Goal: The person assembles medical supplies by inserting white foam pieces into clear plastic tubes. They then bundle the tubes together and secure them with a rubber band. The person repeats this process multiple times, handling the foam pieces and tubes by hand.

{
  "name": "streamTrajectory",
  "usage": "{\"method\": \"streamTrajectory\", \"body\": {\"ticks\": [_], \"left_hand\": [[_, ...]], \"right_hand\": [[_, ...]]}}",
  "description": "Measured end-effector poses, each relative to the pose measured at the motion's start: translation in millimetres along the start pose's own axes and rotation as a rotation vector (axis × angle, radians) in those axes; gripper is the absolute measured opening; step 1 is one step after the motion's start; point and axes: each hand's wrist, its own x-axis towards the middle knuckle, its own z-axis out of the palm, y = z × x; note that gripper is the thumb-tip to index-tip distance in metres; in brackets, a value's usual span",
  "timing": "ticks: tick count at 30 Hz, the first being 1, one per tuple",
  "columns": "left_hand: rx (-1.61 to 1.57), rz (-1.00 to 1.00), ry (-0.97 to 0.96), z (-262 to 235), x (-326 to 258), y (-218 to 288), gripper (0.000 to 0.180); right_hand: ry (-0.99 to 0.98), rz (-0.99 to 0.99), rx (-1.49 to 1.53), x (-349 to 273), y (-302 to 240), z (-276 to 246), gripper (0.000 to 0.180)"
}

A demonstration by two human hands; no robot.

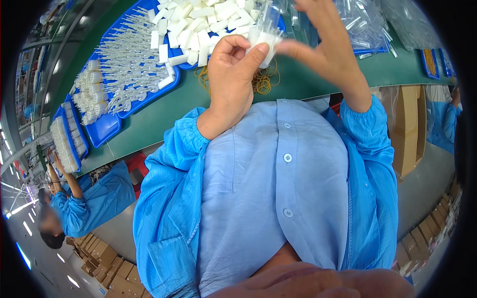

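Observation:
My left hand [232, 74] is closed around a small bundle of white blocks [269, 38], thumb pressed on its front. Thin clear plastic pieces [270, 19] stick up from the bundle's top. My right hand [320, 42] is raised just right of it, blurred by motion. Its thumb stretches toward the bundle, apart from the other fingers, which run out of view at the top edge. Nothing shows in this hand. Yellow rubber bands [267, 83] lie loose on the green table below the bundle. A heap of white blocks [201, 22] lies behind my left hand.
Blue trays [107, 130] on the left hold rows of clear-and-white slender parts [131, 54] and white rolls [91, 89]. Clear plastic strips [360, 25] and bags [410, 22] lie at the far right. A cardboard box [410, 126] stands beside the table. A co-worker [94, 198] works at left.

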Motion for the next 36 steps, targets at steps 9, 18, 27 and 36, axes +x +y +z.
{"method": "streamTrajectory", "body": {"ticks": [9, 18, 27, 36], "left_hand": [[-0.026, -0.077, 0.015, -4, 0, 0, 0.016], [-0.214, -0.107, 0.035, -1, -4, 10, 0.008], [-0.098, -0.077, 0.041, -12, -6, 5, 0.011], [-0.209, -0.079, 0.027, -9, -7, 6, 0.012]], "right_hand": [[-0.032, -0.107, -0.028, -2, -12, 24, 0.087], [-0.006, -0.075, -0.056, -2, -15, 32, 0.083], [0.044, -0.112, -0.055, -3, -19, 35, 0.081], [0.095, -0.153, -0.104, -10, -23, 41, 0.059]]}}
